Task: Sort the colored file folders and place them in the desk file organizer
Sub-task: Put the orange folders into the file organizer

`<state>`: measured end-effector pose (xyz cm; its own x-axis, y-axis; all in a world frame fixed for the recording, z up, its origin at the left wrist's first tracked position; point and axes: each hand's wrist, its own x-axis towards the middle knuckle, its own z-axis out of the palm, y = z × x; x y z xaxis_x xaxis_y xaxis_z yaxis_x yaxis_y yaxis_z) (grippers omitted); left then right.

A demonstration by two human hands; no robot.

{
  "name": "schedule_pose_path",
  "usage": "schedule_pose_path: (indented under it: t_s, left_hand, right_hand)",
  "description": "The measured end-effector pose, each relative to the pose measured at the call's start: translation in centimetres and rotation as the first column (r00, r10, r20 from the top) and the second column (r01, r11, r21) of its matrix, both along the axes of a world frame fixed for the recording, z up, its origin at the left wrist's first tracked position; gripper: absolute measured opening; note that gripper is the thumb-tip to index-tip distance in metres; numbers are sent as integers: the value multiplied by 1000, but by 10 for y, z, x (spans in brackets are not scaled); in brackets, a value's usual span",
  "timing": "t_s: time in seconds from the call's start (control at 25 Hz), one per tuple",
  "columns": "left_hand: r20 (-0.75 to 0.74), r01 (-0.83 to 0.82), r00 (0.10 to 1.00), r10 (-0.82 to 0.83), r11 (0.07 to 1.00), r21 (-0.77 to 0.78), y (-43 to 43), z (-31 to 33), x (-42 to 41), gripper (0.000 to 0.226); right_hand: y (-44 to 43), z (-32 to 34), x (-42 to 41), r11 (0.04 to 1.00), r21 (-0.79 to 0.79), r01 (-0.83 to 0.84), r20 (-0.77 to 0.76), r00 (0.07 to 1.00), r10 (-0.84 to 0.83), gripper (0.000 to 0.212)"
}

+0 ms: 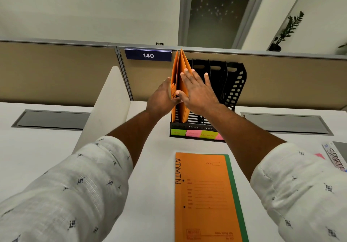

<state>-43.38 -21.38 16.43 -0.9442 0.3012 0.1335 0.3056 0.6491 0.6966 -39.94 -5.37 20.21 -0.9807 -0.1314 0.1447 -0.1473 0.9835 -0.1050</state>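
Right hand (197,89) flat, fingers straight, pressing upright orange folders (177,69) into leftmost slot of black organizer (235,84); left hand (162,99) on their other side, grip we cannot tell; we fear folders splaying or tipping once released; folder stack (202,194) flat on white desk (154,166); partition sign (148,55), plant (287,29) beyond.

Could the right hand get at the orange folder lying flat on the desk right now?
Probably yes: the right hand holds nothing, fingers straight against the upright folders, and nothing covers the flat folder.
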Motion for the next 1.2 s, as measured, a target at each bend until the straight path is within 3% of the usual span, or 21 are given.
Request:
schedule_pose_path:
  t_s: [0.2, 0.48, 0.84, 1.2]
  left_hand:
    - [0, -94, 996, 95, 993, -78, -7, 1, 15, 103]
    - [-20, -103, 995, 101, 985, -137, -35, -9, 74, 107]
    - [103, -32, 994, 46, 991, -134, -72, -67, 184, 110]
    - [269, 96, 963, -24, 961, -258, -90, -144, 274, 113]
  right_hand:
    - [-2, -7, 21, 998, -60, 2, -96, 995, -8, 77]
    - [-11, -31, 87, 990, -135, 39, -103, 993, -53, 71]
    - [-16, -74, 202, 960, -249, 126, -36, 990, -139, 65]
    - [6, -153, 313, 916, -229, 328, 144, 942, -302, 69]
